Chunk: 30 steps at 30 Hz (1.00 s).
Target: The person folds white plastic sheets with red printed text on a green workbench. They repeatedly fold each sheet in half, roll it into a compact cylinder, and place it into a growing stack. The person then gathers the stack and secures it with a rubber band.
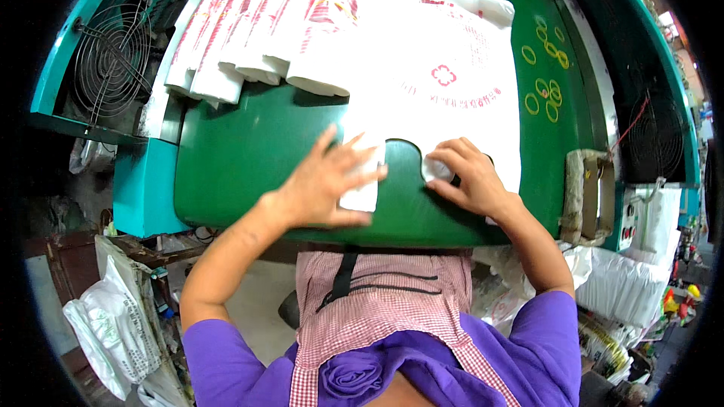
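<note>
A flat stack of white plastic carrier bags [452, 53] with red print lies before me, its cut-out handles toward my body. Over the left handle, my left hand [324, 181] is spread palm down, a little blurred. Its fingertips reach the inner edge of that handle. On the other side, my right hand [467, 177] has its fingers curled round the right handle, where the white plastic bunches up beneath them. Just left of the stack, several folded bundles of similar bags [320, 68] overlap in a row.
The stack rests on a green belt [256, 158]. Several yellow rubber bands [554, 90] lie along its right side. A worn grey box-shaped holder [577, 196] stands at the right front corner. Teal machine sides with a round fan guard [113, 60] flank the belt.
</note>
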Tool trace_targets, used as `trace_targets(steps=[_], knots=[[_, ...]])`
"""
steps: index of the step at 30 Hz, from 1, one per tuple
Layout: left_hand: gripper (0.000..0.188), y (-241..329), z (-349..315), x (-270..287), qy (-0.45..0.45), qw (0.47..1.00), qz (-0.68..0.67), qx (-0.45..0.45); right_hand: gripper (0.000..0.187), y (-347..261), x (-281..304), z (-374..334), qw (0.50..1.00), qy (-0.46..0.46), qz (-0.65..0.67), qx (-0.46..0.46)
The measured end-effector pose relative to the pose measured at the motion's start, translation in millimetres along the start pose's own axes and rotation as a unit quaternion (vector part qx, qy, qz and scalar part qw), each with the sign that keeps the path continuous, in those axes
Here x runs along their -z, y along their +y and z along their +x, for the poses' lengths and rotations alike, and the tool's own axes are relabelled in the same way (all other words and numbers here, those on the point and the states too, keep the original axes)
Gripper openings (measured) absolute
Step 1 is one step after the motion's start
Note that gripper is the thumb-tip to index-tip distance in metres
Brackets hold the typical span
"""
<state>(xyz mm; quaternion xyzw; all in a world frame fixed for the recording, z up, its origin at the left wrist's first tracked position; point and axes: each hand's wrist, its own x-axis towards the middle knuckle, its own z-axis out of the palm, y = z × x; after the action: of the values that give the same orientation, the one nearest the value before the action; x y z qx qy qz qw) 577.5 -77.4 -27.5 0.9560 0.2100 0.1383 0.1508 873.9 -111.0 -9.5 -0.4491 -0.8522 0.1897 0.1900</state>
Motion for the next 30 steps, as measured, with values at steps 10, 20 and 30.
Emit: trace_targets(steps=[10, 20, 30], knots=[[0.048, 24.5, -32.9, -16.7, 0.01, 0.994, -0.068, -0.088, 0.107, -3.6, 21.1, -154.8, 0.953, -0.158, -0.206, -0.154], [0.018, 7.9, 36.3, -4.4, -0.008, 0.961, -0.232, 0.148, 0.032, 3.6, 32.3, -169.7, 0.995, 0.059, -0.008, -0.078], [0.049, 48.3, 89.4, -24.4, 0.027, 0.998, 0.055, 0.007, 0.034, 2.1, -0.1, -52.6, 0.978, -0.004, -0.042, -0.205]])
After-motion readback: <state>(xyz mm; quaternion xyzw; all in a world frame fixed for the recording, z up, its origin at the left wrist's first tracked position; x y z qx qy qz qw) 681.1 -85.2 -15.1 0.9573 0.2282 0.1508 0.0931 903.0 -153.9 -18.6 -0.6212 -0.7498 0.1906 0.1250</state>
